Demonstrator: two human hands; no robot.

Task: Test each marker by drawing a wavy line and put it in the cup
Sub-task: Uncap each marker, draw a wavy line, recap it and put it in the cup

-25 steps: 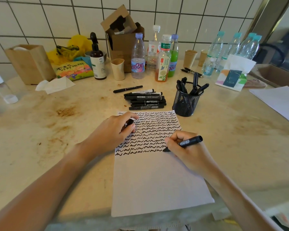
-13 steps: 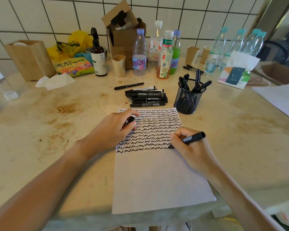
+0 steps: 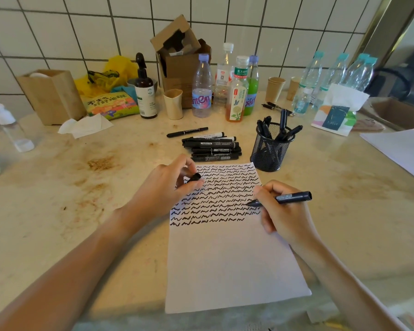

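A white sheet of paper [image 3: 232, 263] lies in front of me, its upper half covered with rows of black wavy lines. My right hand [image 3: 282, 211] grips a black marker [image 3: 289, 198] with its tip just above the paper's right edge. My left hand [image 3: 167, 187] rests on the sheet's upper left and pinches the black marker cap [image 3: 194, 177]. A black mesh cup [image 3: 271, 149] holding several markers stands just beyond the paper's top right corner. A pile of several black markers [image 3: 212, 148] lies behind the paper.
Bottles [image 3: 237, 91], a cardboard box [image 3: 179, 63], paper cups [image 3: 275, 88] and a pump bottle [image 3: 145, 91] line the tiled wall. A tissue pack [image 3: 337, 113] and more water bottles stand at the right. Another white sheet [image 3: 402, 149] lies far right. A wooden box [image 3: 50, 94] stands at left.
My right hand has drawn the last wavy line rightward and lifted the marker tip up off the line toward the paper's right edge. My left hand has raised the cap slightly.
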